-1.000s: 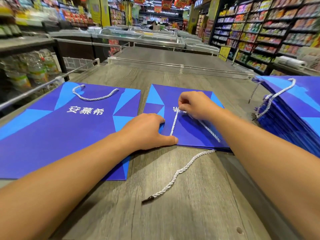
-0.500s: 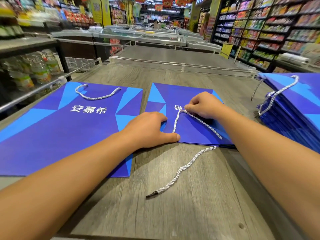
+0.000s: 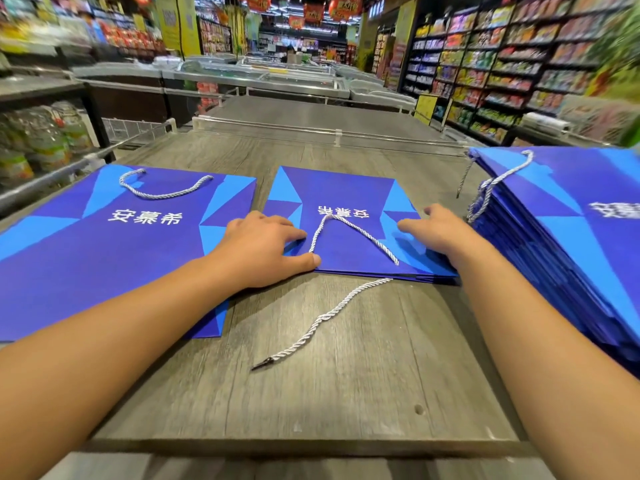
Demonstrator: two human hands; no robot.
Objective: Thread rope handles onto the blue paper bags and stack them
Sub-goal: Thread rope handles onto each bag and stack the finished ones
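1. Between the two hands: middle bag (image 3: 346, 199) lies flat on the table (image 3: 346, 393), mouth edge near, hands resting on its left and right near corners.
2. Left hand (image 3: 263, 247): fingers loosely spread, thumb at the near edge, touching the handle rope (image 3: 349, 230). Right hand (image 3: 436, 230): fingers extended flat, nothing pinched.
3. Rope loops far-to-near across the bag.
4. Loose rope (image 3: 322, 320) trails near-left from under the edge; left hand is nearer its tip.
5. Likely next: lift the bag left onto the finished bag (image 3: 104, 244), or take one from the right stack (image 3: 571, 244).

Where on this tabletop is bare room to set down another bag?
Bare wood lies beyond the middle bag up to the clear rail. The near patch is crossed by the loose rope. Left bag and right stack crowd the sides.
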